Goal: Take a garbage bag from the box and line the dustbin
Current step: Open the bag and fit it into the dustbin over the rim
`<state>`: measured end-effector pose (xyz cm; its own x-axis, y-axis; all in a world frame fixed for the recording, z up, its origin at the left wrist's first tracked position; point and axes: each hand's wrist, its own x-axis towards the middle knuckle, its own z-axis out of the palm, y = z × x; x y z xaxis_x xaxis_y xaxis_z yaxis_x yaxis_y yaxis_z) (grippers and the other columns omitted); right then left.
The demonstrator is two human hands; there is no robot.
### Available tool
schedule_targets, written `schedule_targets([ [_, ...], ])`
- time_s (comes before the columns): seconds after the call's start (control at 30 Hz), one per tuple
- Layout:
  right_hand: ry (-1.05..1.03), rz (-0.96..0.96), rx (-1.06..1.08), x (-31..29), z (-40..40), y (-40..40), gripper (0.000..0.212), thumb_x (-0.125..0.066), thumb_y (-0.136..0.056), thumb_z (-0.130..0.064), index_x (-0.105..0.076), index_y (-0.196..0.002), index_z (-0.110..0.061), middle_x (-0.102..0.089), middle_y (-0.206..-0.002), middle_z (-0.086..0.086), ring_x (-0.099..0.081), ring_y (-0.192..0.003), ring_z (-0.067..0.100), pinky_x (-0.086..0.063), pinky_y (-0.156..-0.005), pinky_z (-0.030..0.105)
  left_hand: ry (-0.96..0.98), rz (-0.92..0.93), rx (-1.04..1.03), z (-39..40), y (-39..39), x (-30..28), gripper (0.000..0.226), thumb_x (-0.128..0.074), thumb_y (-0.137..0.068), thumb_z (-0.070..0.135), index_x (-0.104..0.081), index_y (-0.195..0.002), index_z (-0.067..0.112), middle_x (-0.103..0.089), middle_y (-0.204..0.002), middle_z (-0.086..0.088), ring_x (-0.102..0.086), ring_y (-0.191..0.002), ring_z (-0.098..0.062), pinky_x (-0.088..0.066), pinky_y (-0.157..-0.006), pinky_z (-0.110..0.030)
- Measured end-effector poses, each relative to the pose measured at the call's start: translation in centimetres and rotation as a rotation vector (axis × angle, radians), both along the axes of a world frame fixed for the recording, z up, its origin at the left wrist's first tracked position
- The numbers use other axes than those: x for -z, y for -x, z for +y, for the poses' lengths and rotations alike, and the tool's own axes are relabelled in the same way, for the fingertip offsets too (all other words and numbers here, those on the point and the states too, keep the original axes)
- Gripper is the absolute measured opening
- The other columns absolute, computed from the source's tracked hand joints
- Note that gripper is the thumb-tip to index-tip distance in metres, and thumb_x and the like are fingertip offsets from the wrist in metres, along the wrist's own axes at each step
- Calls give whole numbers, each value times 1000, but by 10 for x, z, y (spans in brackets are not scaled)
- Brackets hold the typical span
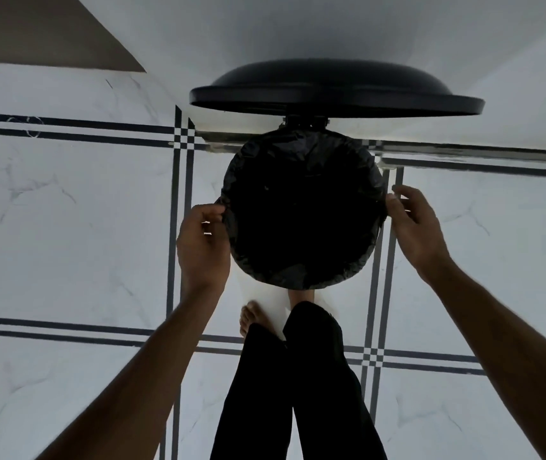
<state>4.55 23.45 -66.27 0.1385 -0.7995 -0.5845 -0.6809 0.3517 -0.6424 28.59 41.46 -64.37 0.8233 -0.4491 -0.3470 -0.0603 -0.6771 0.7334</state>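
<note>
A round dustbin stands on the tiled floor right below me, its black lid (334, 91) swung up and open at the far side. A black garbage bag (301, 273) lies inside it, its edge folded over the rim all around. My left hand (203, 244) is at the bin's left side, fingers curled and pinching the bag's edge. My right hand (412, 227) is at the bin's right side, fingers loosely spread, touching the bag's edge at the rim. The box of bags is not in view.
White marble-look floor tiles (76, 227) with dark double stripes surround the bin. A white wall (298, 28) rises behind the lid. A brown panel (32, 31) fills the top left corner. My bare foot (251, 318) and dark trouser legs stand just in front of the bin.
</note>
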Motion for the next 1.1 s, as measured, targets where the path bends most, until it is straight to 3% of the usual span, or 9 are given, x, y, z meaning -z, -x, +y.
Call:
schedule_targets([
  [0.1, 46, -25, 194, -16, 3, -3, 29, -45, -100, -41, -59, -119, -25, -68, -111, 1, -66, -102, 21, -55, -90, 36, 64, 113, -166, -4, -4, -17, 23, -45, -94, 12, -65, -103, 19, -69, -96, 1, -67, -86, -19, -58, -77, -32],
  [0.23, -24, -230, 414, -60, -5, -22, 26, -43, -101, -34, -59, -112, -17, -65, -99, 7, -64, -83, 17, -52, -78, 30, 189, 201, -222, -18, -11, -54, 24, -42, -96, 8, -65, -104, 4, -66, -82, -3, -62, -67, -11, -54, -65, -21],
  [0.37, -127, -432, 550, -105, -20, -40, 36, -42, -100, -45, -59, -118, -19, -67, -96, 6, -66, -80, 17, -56, -81, 31, 285, 305, -285, -31, -21, -83, 27, -41, -97, 14, -66, -97, 4, -65, -76, -5, -62, -65, -14, -54, -64, -27],
  [0.53, -146, -607, 509, -157, -33, -68, 30, -51, -97, -48, -60, -110, -23, -66, -104, 5, -68, -85, 19, -59, -80, 32, 454, 631, -382, -52, -31, -125, 30, -45, -100, 39, -58, -114, 16, -66, -96, -11, -68, -76, -19, -59, -80, -34],
  [0.63, -46, -535, 438, -170, -31, -81, 29, -49, -98, -44, -56, -114, -21, -64, -99, 1, -68, -84, 15, -57, -76, 30, 490, 627, -314, -67, -29, -142, 30, -44, -100, 43, -52, -122, 25, -63, -102, -6, -67, -80, -15, -59, -83, -32],
  [0.8, 32, -378, 656, -129, -1, -67, 18, -40, -99, -38, -50, -106, -24, -60, -90, 1, -58, -75, 15, -50, -68, 27, 372, 438, -405, -62, -21, -118, 15, -46, -98, 22, -59, -98, 15, -62, -86, -3, -60, -72, -14, -50, -71, -27],
  [0.9, -108, -152, 679, -76, 39, -36, 17, -44, -92, -32, -56, -94, -21, -56, -82, -1, -53, -76, 18, -47, -62, 26, 41, 395, -477, -32, -8, -75, 34, -44, -88, 20, -63, -109, 2, -67, -108, -21, -65, -98, -37, -53, -87, -41],
  [1.0, -433, -75, 731, -37, 84, -7, 37, -44, -96, -47, -59, -113, -18, -57, -101, 2, -55, -95, 20, -53, -86, 36, -148, 603, -572, 6, 11, -35, 31, -46, -97, 26, -61, -115, 7, -62, -120, -16, -56, -119, -35, -46, -96, -39],
  [1.1, -676, -269, 732, -18, 111, 3, 57, -40, -97, -60, -55, -130, -16, -63, -121, 5, -59, -115, 22, -46, -105, 46, -122, 954, -590, 33, 34, -14, 40, -39, -103, 38, -54, -133, 18, -53, -128, -3, -48, -125, -22, -39, -105, -39],
])
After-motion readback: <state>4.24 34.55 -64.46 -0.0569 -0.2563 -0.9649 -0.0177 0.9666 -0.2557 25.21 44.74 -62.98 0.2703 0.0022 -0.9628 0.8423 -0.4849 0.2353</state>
